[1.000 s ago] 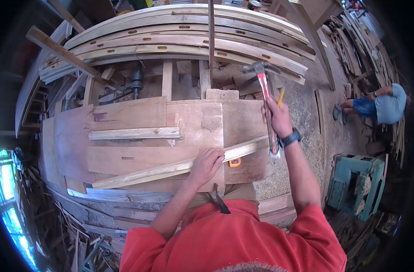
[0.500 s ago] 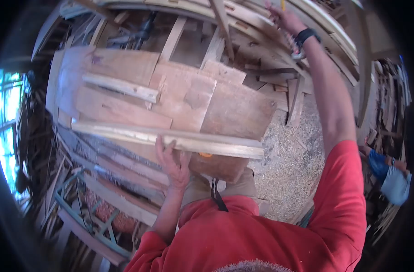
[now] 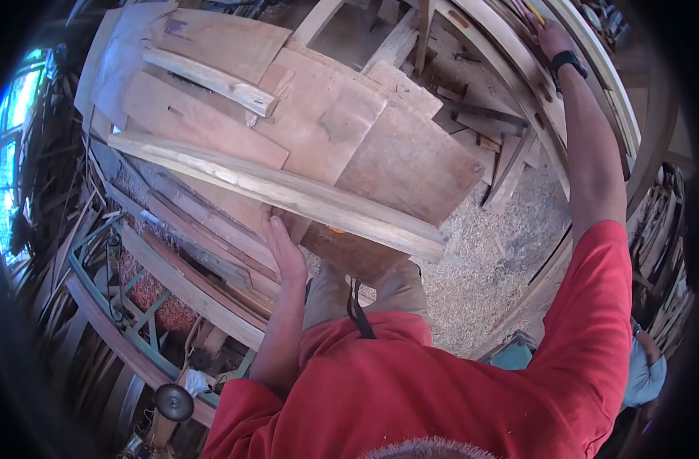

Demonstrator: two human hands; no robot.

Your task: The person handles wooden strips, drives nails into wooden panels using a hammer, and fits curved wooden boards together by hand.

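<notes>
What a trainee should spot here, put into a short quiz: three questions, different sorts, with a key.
1. True or false: the dark watch is on the right arm.
2. Pick one. The left hand is at the near edge of: A) the yellow pencil; B) the long beam; C) the window.
3. Which lies farther from the red shirt: the long beam or the short beam?

Key: 1. True. 2. B. 3. The short beam.
</notes>
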